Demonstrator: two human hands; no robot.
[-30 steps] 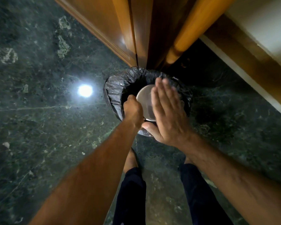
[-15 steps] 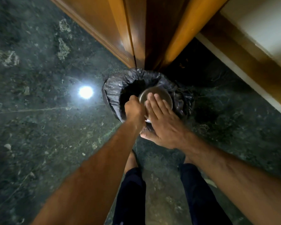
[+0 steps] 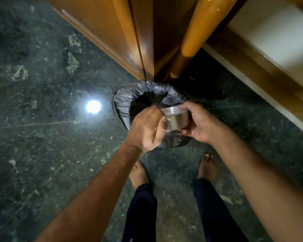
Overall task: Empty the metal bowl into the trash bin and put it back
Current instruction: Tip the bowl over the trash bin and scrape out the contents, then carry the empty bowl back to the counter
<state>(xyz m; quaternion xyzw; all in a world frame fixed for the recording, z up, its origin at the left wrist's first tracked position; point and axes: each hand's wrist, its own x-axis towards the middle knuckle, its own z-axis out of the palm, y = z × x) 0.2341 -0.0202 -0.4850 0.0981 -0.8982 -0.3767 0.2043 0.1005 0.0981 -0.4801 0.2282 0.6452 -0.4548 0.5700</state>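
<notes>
Gripping metal bowl (image 3: 175,119), both hands' fingers; bin (image 3: 122,102) on dark marble floor (image 3: 42,154).

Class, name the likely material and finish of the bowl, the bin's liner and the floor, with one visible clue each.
Bowl: probably steel, brushed silver sheen.
Bin liner: thin black plastic, glossy wrinkles.
Floor: seemingly polished dark green stone, pale veins and a mirrored lamp.

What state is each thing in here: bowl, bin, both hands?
metal bowl: tipped on its side above the bin, held in both hands; contents not visible.
trash bin: open, lined with a black bag, standing on the floor.
left hand: closed on the bowl's left side.
right hand: gripping the bowl's right side, fingers over the rim.
</notes>
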